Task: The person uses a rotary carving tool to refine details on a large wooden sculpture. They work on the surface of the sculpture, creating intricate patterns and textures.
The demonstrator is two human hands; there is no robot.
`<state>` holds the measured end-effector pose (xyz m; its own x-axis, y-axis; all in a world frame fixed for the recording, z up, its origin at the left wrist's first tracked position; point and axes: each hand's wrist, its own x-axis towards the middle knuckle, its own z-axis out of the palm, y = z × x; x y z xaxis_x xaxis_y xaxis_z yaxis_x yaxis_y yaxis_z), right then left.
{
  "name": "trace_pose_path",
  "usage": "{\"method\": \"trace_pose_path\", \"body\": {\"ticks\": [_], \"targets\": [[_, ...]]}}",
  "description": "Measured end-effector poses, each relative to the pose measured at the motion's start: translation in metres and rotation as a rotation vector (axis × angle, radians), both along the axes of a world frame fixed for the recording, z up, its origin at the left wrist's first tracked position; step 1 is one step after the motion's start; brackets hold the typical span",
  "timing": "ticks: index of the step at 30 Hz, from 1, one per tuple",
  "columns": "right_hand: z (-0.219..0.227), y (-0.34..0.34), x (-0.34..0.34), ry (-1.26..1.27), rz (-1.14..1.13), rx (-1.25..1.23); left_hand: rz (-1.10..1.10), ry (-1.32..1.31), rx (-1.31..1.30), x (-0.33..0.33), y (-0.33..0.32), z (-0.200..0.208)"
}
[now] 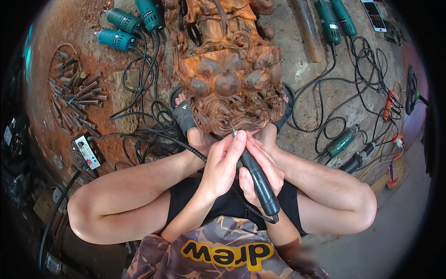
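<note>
A black pen-shaped rotary carving tool (259, 182) slants up from my lap, its cord leaving the lower end. My right hand (269, 168) wraps around its body from the right. My left hand (222, 163) closes on its front end, thumb near the metal collet. The thin bit (231, 124) points into the swirled near end of a reddish-brown wood carving (227, 83); whether it touches the wood I cannot tell. Rounded petal-like shapes rise behind those swirls. The carving stands on the ground between my sandalled feet.
Several teal power tools (121, 39) lie at the back left, more teal ones (328, 23) at the back right. Carving bits (76, 90) fill a round holder at left, near a white control box (87, 151). Black cords (144, 79) tangle on both sides. A green tool (344, 139) lies at right.
</note>
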<state>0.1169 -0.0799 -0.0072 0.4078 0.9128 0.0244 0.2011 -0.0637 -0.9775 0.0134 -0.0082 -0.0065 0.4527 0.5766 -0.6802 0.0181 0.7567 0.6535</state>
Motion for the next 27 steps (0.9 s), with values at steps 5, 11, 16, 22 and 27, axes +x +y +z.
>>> {"method": "trace_pose_path", "body": {"ticks": [5, 11, 16, 22, 27], "targets": [[0.004, 0.002, -0.002, -0.035, -0.017, -0.003, 0.0, -0.007, -0.025, 0.002, 0.002, 0.003], [-0.001, 0.0, -0.003, -0.054, -0.027, 0.024, 0.021, -0.02, -0.025, 0.003, 0.002, 0.003], [-0.009, -0.001, -0.005, -0.079, -0.047, 0.075, 0.002, -0.01, -0.034, 0.003, 0.002, 0.002], [-0.008, -0.004, -0.005, -0.063, -0.038, 0.071, -0.006, -0.031, -0.046, 0.0, 0.003, 0.001], [-0.007, -0.005, -0.009, -0.09, -0.05, 0.089, 0.012, -0.03, -0.074, 0.0, -0.001, 0.007]]}}
